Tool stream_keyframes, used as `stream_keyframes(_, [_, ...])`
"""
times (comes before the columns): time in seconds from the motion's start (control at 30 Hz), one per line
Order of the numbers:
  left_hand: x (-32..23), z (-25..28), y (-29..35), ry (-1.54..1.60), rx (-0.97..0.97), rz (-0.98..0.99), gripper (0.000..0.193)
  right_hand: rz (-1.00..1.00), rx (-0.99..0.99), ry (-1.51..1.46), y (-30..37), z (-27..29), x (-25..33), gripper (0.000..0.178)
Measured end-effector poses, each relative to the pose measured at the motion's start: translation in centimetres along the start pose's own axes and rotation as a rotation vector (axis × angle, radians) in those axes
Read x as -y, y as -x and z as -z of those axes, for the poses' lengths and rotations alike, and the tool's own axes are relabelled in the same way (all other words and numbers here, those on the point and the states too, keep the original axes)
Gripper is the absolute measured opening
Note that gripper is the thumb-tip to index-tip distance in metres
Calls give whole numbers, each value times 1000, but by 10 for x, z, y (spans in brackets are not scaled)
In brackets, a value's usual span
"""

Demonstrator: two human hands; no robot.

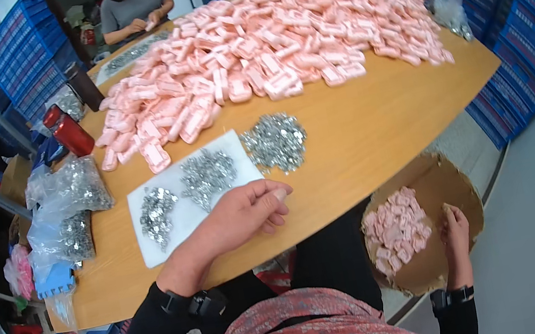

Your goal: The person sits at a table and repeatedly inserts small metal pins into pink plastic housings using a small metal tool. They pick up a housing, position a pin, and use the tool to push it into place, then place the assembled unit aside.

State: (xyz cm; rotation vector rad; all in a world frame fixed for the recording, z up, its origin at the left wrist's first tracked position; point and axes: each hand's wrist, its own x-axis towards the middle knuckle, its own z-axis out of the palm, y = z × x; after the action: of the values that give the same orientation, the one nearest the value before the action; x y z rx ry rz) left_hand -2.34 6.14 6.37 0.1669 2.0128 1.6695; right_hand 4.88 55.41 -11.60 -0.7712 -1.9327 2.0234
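My left hand (245, 215) hangs over the table's near edge, beside a white board (156, 247). Its fingers are curled with the thumb against them; whatever they hold, if anything, is hidden. On the board lie two heaps of small silver metal parts (208, 176), and another silver heap (275, 142) sits on the table just right of it. Down at the right, my right hand (456, 228) is over a round cardboard container (452, 181) partly filled with pink plastic pieces (397, 226). The fingers of that hand are bent together, and I make out nothing in them.
A big mound of pink plastic pieces (266, 38) covers the far part of the wooden table (381, 122). Bags of metal parts (75, 190), a red flask (68, 130) and a dark bottle (84, 87) stand left. A person (136, 8) works across the table. Blue crates (526, 50) are stacked around.
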Motion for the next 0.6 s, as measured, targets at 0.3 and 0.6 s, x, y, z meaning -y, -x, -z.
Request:
stream_keyframes(0.3, [29, 151, -92, -1155, -1088, -331, 35, 320, 241, 195, 22, -110, 57, 15])
stream_keyframes(0.6, [20, 187, -107, -1039, -793, -19, 27, 347, 350, 187, 43, -158, 97, 13])
